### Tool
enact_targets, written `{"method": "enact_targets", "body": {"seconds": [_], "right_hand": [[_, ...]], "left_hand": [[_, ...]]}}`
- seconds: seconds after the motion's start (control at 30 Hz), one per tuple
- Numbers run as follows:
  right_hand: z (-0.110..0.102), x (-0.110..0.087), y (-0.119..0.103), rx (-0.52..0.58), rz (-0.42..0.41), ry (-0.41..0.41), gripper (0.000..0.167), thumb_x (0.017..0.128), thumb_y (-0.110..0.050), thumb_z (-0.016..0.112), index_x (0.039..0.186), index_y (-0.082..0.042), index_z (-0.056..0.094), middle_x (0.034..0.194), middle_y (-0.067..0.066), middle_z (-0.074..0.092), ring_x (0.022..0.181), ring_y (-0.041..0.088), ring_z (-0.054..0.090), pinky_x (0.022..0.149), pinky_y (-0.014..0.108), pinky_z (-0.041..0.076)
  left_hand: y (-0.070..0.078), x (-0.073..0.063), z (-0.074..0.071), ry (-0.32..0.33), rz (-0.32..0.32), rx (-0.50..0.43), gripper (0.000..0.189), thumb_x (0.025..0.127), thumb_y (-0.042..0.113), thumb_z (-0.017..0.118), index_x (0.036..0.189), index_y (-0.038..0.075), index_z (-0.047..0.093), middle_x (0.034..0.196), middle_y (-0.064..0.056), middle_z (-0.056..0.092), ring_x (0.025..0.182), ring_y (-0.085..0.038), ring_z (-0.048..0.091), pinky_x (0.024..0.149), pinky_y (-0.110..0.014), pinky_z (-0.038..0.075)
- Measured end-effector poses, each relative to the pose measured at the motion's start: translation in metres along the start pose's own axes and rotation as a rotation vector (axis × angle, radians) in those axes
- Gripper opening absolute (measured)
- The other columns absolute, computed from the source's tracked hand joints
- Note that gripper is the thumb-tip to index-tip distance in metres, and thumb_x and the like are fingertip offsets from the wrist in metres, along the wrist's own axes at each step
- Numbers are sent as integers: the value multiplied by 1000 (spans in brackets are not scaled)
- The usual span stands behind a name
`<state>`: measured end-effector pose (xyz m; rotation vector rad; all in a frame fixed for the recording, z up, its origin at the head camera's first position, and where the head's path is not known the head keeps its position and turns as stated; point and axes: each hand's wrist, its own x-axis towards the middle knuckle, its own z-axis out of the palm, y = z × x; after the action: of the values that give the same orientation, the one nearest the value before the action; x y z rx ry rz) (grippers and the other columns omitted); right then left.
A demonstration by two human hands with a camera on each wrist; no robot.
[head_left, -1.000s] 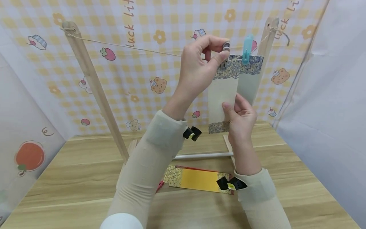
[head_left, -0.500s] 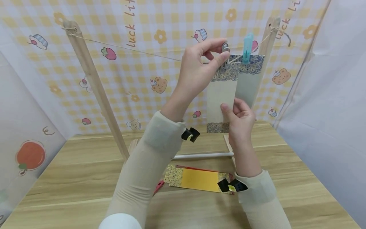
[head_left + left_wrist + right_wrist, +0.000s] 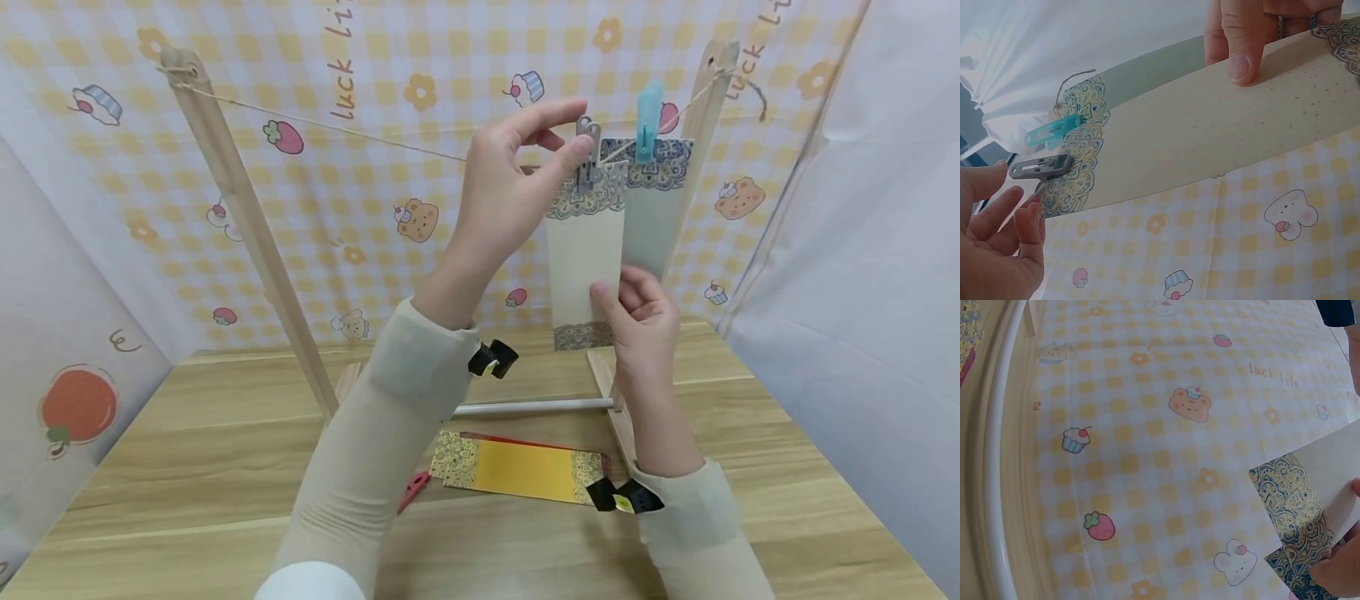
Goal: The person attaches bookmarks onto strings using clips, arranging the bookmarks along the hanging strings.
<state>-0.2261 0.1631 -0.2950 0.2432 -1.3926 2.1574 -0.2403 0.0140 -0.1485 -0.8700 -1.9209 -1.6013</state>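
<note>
A cream card [image 3: 588, 267] with lace-patterned ends hangs from the string [image 3: 337, 129], under a grey clothespin [image 3: 588, 171] at its top edge. My left hand [image 3: 506, 183] is beside this clothespin. Its thumb is near the handle and the other fingers are loosely bent and apart, as the left wrist view shows. My right hand [image 3: 645, 325] pinches the card's lower right edge, thumb in front and fingers behind. Behind it to the right, a blue clothespin [image 3: 648, 125] holds a grey-green card [image 3: 654, 221] on the string.
Two wooden posts [image 3: 251, 225] carry the string, and a white rod [image 3: 536, 407] runs low between their feet. Yellow and red cards [image 3: 525, 468] lie stacked on the wooden table [image 3: 187, 467] beside a pink clothespin [image 3: 413, 492]. A checked cloth [image 3: 360, 192] hangs behind.
My left fingers have loosened from the grey clothespin, which now shows its spread handles. The cream card hangs slightly lower. My right hand has shifted a little down and right.
</note>
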Motion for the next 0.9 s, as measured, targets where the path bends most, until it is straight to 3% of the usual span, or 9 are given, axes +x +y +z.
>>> {"method": "enact_targets", "body": {"seconds": [0.3,0.53,0.73,0.9], "right_hand": [[-11,-2,-1,-7,-21,0,32,84,19,63,95,-10,70,83,-2,75,74,8,66,69,15,55],[-21,-7,-7,-52,-42,-18,29,84,17,66,97,-9,71,86,-2,76,76,7,68,72,15,56],[-29,-12,-14,-101,-106,-39,26,86,15,66,98,-7,72,87,-2,76,76,8,69,72,16,56],[-39,-15,-16,-71,-174,-96,20,87,15,64,102,2,69,87,4,76,76,13,70,71,20,58]], "left_hand": [[4,-6,-5,6,40,21,26,93,10,69,118,4,70,120,-5,71,96,-9,58,61,-22,48],[0,-18,-8,6,105,23,24,94,8,67,117,1,70,120,-7,70,98,-10,58,51,-22,42],[-2,-30,-12,4,107,-13,23,92,5,68,114,-1,70,118,-9,70,99,-13,59,50,-19,41],[-5,-40,-15,-4,120,-9,23,92,4,69,114,-2,70,117,-11,71,98,-13,58,49,-19,39]]}}
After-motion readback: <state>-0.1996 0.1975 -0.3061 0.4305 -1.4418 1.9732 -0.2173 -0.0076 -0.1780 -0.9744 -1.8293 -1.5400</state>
